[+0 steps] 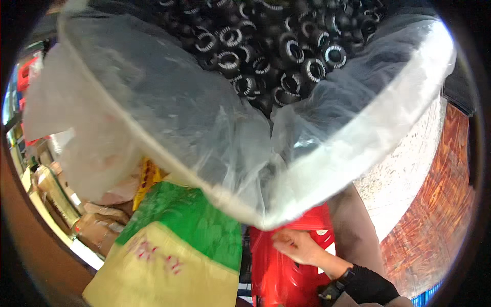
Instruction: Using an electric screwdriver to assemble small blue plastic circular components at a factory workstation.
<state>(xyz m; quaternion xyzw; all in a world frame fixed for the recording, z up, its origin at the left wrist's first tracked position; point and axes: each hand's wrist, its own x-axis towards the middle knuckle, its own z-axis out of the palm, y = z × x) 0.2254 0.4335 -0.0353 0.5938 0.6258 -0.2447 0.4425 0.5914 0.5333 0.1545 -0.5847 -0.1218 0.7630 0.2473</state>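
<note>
My right hand [297,248] is low in the view, right of the middle, over a red plastic surface [279,276] that looks like a bin or a stool. Its fingers are loosely bent and point left, with nothing visible in them. A dark sleeve and a dark band cover that wrist. My left hand is out of sight. Above the right hand spreads a large clear plastic bag [189,102] with a whitish rim. Many small black ring-shaped parts [289,48] with pale markings lie heaped inside it.
A yellow and green sack [189,240] with red handwriting stands at the lower left. Behind it lie brown packages [99,227] and a yellow wrapper [148,179]. To the right are a white speckled surface [404,179] and reddish wood-grain boards [429,230].
</note>
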